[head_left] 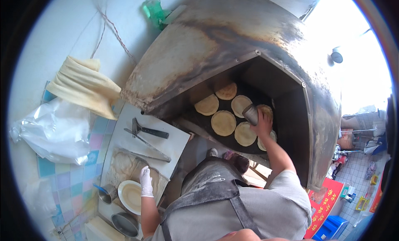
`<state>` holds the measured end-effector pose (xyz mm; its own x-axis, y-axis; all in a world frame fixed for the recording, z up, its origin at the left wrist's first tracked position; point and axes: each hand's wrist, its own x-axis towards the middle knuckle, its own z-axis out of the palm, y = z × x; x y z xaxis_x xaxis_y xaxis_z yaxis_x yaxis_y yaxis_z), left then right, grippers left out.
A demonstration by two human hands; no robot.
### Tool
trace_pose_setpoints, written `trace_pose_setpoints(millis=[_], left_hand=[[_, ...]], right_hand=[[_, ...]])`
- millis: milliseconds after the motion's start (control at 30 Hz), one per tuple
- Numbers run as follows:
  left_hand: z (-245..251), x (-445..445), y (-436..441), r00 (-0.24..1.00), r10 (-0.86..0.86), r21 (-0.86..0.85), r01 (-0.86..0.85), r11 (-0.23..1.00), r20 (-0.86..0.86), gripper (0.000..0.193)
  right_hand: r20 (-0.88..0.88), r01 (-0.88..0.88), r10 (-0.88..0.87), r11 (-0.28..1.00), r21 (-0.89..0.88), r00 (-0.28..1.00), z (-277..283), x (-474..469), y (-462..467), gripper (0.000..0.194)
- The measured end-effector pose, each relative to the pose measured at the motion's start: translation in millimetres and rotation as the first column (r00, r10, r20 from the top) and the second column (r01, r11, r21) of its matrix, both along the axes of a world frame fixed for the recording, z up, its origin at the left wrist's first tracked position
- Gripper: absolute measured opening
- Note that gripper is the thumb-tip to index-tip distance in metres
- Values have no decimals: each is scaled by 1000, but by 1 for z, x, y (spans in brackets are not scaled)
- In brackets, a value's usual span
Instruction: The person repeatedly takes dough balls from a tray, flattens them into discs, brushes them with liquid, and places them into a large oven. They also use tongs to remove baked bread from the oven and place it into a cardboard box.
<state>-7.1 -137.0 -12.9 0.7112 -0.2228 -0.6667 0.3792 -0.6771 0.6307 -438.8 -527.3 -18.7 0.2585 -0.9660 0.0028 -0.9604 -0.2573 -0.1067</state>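
My right hand [263, 125], bare, reaches into a wide metal oven [282, 85] and grips a ridged metal cylinder [251, 114]. Under and around it, several round flatbreads [223, 123] lie on a dark baking surface [199, 117]. The cylinder partly covers one flatbread [241, 104], and a browned one [265, 111] sits just beyond my fingers. My left hand [146, 181] wears a white glove and is over the side counter, beside a pale round dish [130, 196]. Its fingers look bunched; whether they hold anything is unclear.
On the white counter [179, 136] lie a black-handled scraper [155, 132] and a long metal blade [154, 149]. Metal pots [124, 224] stand near the dish. A yellow cloth [82, 85] and a clear plastic bag [56, 132] hang at the wall. The oven hood edge [218, 68] overhangs the opening.
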Motion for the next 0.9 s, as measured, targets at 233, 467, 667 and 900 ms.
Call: trace_pose_setpoints(millis=[233,467,667,900], left_hand=[[0,11,14,990,-120,-67,116,991,-69,32],[2,17,40,970,-227,-356,241,903,82,31],[31,18,93,933,-180,-317,280,906,311,30],[53,40,154,945,-100,-390,222,894,310,29]], right_hand=[[283,12,-14,1000,8,959,44,21,41,82],[887,-532,154,839,117,436,76,189,176,90],[953,-895,251,444,42,169,51,426,305,90],[690,-801,582,599,-6,430,29,477,319,90]])
